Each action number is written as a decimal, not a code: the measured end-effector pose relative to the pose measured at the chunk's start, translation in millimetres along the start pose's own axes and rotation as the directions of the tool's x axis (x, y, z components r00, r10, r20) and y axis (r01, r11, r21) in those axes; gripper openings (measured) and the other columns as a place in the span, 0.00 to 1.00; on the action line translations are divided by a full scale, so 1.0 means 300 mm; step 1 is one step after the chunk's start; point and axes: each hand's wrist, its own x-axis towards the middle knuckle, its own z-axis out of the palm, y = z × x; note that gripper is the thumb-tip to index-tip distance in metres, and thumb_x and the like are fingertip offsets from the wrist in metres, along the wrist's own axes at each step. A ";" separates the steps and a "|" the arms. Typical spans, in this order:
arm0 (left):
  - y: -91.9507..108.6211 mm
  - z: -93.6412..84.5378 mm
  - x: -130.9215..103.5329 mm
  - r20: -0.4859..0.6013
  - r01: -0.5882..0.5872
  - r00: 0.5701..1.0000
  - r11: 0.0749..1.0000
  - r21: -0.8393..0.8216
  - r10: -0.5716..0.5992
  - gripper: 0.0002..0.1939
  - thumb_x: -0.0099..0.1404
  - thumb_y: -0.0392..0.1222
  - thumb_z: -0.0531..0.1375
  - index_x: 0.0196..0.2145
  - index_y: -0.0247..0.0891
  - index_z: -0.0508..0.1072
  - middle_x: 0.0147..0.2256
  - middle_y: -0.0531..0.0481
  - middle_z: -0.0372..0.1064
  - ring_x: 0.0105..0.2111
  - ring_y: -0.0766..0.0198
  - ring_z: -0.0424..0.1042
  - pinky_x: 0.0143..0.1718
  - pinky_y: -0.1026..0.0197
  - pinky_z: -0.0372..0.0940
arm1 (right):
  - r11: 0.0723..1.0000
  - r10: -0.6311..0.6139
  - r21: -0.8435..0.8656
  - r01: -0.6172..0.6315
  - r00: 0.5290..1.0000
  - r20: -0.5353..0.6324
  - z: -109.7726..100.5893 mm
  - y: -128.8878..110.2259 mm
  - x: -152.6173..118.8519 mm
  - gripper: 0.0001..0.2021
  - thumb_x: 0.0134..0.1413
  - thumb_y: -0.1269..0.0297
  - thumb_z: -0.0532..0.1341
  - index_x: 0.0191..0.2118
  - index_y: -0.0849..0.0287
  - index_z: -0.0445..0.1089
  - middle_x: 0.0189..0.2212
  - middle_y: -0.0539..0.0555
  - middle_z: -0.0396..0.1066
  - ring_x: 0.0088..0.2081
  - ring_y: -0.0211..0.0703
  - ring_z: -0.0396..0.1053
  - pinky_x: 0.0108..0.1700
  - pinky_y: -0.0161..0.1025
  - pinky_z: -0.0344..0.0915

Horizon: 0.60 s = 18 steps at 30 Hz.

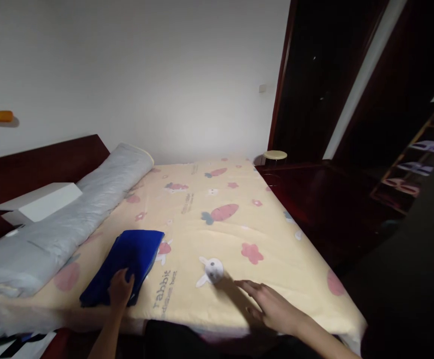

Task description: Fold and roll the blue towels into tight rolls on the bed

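A blue folded cloth [136,249] lies flat on the near left part of the bed [277,259], close to its front edge. My left hand [120,289] is at the cloth's near side, its fingers curled against the blue fabric; part of the grip is hidden. Over the bed to the right, my right hand [271,304] is stretched out with its fingers apart and nothing in them. Beneath it a shadow falls across the printed sheet, near a white rabbit figure.
A long pale grey roll of bedding [101,194] runs along the dark headboard [52,157]. On it rests a white box [47,202]. A round stool [275,155] stands beyond the far right corner, and a shoe rack [411,164] is at the right.
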 end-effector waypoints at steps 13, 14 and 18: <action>0.015 0.053 0.016 0.130 -0.100 0.988 0.990 0.100 0.087 0.17 0.53 0.41 0.54 0.37 0.39 0.79 0.38 0.42 0.78 0.45 0.49 0.75 0.48 0.53 0.66 | 0.989 0.133 0.073 -0.130 0.990 -0.047 -0.070 0.067 -0.136 0.30 0.51 0.69 0.55 0.62 0.54 0.62 0.54 0.58 0.70 0.48 0.48 0.73 0.49 0.42 0.66; 0.016 0.043 0.028 0.138 -0.103 0.986 0.991 0.084 0.091 0.16 0.52 0.41 0.55 0.35 0.41 0.79 0.36 0.44 0.78 0.45 0.50 0.75 0.48 0.53 0.67 | 0.986 0.146 0.089 -0.141 0.988 -0.050 -0.071 0.074 -0.145 0.29 0.52 0.68 0.55 0.62 0.54 0.62 0.54 0.58 0.70 0.46 0.48 0.73 0.48 0.41 0.67; 0.022 -0.001 0.069 0.130 -0.059 0.990 0.998 0.028 0.054 0.12 0.50 0.42 0.56 0.30 0.43 0.78 0.30 0.47 0.78 0.41 0.50 0.77 0.44 0.54 0.69 | 0.981 0.160 0.119 -0.151 0.985 -0.068 -0.060 0.092 -0.165 0.28 0.52 0.67 0.55 0.62 0.54 0.62 0.56 0.58 0.69 0.46 0.47 0.73 0.49 0.41 0.66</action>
